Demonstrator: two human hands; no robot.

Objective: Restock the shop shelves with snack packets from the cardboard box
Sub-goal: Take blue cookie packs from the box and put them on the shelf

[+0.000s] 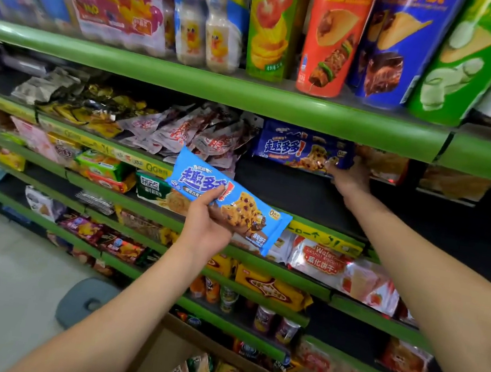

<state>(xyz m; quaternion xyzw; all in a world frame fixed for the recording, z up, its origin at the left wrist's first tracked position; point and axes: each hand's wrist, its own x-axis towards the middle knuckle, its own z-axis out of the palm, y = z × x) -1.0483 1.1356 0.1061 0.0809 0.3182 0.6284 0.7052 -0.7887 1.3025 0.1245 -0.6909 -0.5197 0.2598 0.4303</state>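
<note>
Gripping one light-blue cookie packet (229, 201): left hand (206, 224); right hand (350, 176) grasps one dark-blue packet (302, 148).

Your left hand (206, 227) grips a light blue cookie packet (229, 204) of glossy plastic film that crinkles and catches the light. The dark blue cookie packet (302, 149) at your right hand (350, 176) has the same shiny wrap. The shelf edges (249, 97) look like smooth painted metal in satin green. The cardboard box (166, 353) below is matt brown. The crisp tubes (329, 37) above look glossy.
</note>
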